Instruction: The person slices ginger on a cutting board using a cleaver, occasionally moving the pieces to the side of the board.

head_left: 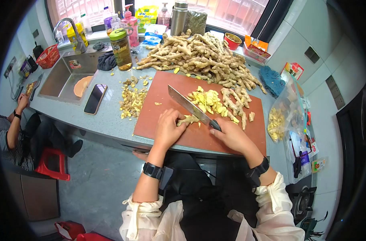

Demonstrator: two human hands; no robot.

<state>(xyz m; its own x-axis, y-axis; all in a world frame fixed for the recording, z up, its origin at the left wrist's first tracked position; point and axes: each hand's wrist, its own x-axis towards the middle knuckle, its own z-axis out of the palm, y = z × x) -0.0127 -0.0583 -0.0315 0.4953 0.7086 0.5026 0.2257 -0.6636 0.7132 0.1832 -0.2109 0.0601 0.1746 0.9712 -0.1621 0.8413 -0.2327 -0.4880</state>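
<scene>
My right hand is closed around the dark handle of a cleaver, whose broad blade slants up to the left over a brown cutting board. My left hand curls its fingers on a piece of ginger root lying on the board, just left of the blade. Beyond the blade is a heap of yellow ginger slices. Whole ginger pieces lie to the right of those slices. A large pile of unpeeled ginger covers the counter behind the board.
Ginger scraps lie left of the board, near a phone and a tea bottle. A steel sink is farther left. At right hangs a plastic bag of slices. Another person sits at the far left.
</scene>
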